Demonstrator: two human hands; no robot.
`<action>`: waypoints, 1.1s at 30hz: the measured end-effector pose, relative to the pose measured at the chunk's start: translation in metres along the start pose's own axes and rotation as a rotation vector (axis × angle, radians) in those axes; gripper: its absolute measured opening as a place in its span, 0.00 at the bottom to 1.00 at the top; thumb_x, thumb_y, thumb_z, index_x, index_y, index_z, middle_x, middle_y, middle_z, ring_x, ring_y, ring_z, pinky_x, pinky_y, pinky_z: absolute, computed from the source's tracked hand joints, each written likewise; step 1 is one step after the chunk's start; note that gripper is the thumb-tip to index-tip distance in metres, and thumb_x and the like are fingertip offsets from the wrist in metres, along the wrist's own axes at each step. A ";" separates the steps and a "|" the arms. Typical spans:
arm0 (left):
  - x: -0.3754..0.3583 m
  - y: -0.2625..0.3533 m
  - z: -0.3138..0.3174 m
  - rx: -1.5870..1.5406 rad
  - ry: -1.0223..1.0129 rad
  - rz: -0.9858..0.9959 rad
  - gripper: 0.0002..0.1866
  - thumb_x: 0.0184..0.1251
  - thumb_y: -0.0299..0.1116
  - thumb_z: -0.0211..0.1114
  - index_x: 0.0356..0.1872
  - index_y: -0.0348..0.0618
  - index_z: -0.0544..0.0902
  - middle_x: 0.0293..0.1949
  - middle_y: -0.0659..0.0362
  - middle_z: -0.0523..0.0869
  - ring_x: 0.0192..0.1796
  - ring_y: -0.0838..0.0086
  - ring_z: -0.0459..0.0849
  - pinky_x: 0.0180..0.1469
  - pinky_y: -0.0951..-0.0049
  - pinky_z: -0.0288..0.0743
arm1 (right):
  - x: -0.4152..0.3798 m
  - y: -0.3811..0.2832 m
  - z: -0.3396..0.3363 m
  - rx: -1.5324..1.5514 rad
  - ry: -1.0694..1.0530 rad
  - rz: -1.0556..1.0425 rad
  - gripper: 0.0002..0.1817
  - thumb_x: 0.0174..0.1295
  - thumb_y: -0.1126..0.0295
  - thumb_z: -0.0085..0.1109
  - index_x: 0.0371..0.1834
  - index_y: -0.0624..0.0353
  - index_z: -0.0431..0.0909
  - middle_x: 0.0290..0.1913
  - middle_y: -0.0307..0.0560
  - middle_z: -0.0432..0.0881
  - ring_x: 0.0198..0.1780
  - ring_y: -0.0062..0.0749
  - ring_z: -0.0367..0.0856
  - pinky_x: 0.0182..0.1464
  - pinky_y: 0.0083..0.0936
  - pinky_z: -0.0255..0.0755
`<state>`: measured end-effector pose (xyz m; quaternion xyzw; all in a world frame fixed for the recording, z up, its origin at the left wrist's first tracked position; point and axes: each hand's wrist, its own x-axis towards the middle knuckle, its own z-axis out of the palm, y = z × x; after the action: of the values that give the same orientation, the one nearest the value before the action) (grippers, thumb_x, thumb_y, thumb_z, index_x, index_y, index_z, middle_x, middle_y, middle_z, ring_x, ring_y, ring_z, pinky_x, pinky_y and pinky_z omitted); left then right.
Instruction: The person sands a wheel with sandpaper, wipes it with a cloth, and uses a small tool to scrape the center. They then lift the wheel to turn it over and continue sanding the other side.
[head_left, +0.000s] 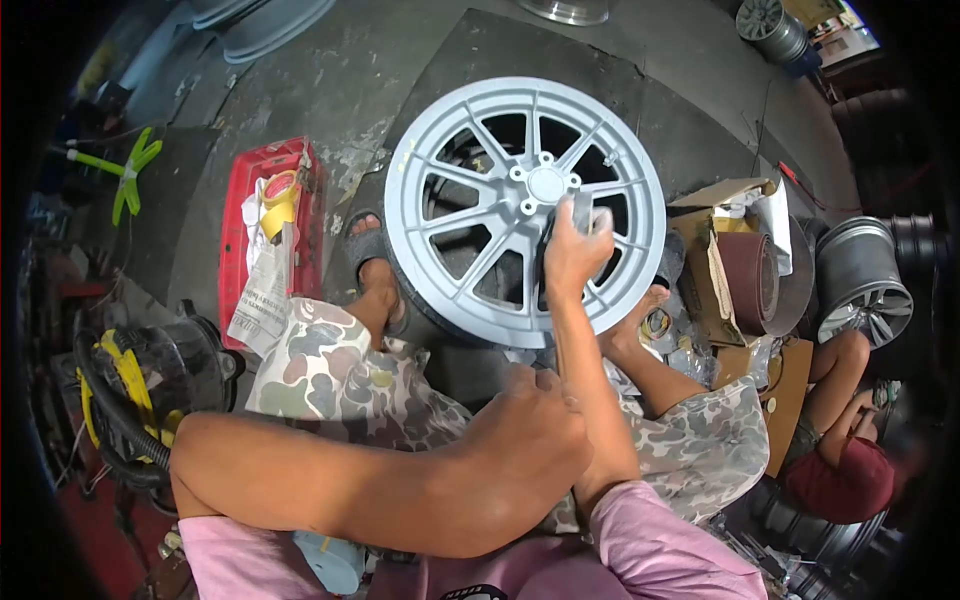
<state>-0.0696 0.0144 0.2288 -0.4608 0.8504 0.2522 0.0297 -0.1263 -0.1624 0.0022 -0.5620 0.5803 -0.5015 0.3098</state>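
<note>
A grey multi-spoke wheel rim lies between the person's feet, with bolt holes round its centre cap. Over the spokes just below the hub, my right hand is closed round a small dark grey piece, too blurred to name. My left hand is drawn in close to my right forearm, below the rim's near edge. Its fingers are curled, and whether anything is inside them is hidden.
A red crate with tape and newspaper stands left. Right are a cardboard box, a brown abrasive-like roll and another rim. A black-yellow vacuum-like machine sits left. Another person crouches at far right.
</note>
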 end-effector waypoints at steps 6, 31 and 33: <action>-0.002 0.001 -0.004 -0.002 0.025 -0.006 0.06 0.59 0.31 0.66 0.31 0.40 0.86 0.33 0.54 0.83 0.41 0.65 0.83 0.46 0.64 0.73 | 0.002 0.006 0.002 -0.007 0.028 -0.002 0.19 0.64 0.66 0.73 0.24 0.64 0.73 0.21 0.48 0.80 0.26 0.29 0.76 0.34 0.38 0.70; 0.002 0.006 0.005 0.002 0.071 -0.022 0.07 0.60 0.31 0.66 0.31 0.39 0.87 0.34 0.53 0.85 0.43 0.64 0.84 0.47 0.64 0.75 | 0.022 0.017 -0.064 0.157 -0.337 0.091 0.14 0.73 0.64 0.70 0.46 0.67 0.86 0.39 0.43 0.90 0.38 0.22 0.83 0.43 0.24 0.76; 0.002 0.007 0.007 0.033 0.074 -0.019 0.07 0.61 0.31 0.66 0.31 0.39 0.88 0.34 0.53 0.85 0.43 0.64 0.85 0.47 0.64 0.75 | 0.033 -0.002 -0.068 0.068 -0.354 -0.079 0.09 0.70 0.73 0.69 0.50 0.65 0.86 0.39 0.42 0.89 0.39 0.27 0.84 0.44 0.29 0.77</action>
<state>-0.0776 0.0192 0.2250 -0.4773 0.8505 0.2208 0.0084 -0.1944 -0.1775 0.0315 -0.6529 0.4769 -0.4259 0.4060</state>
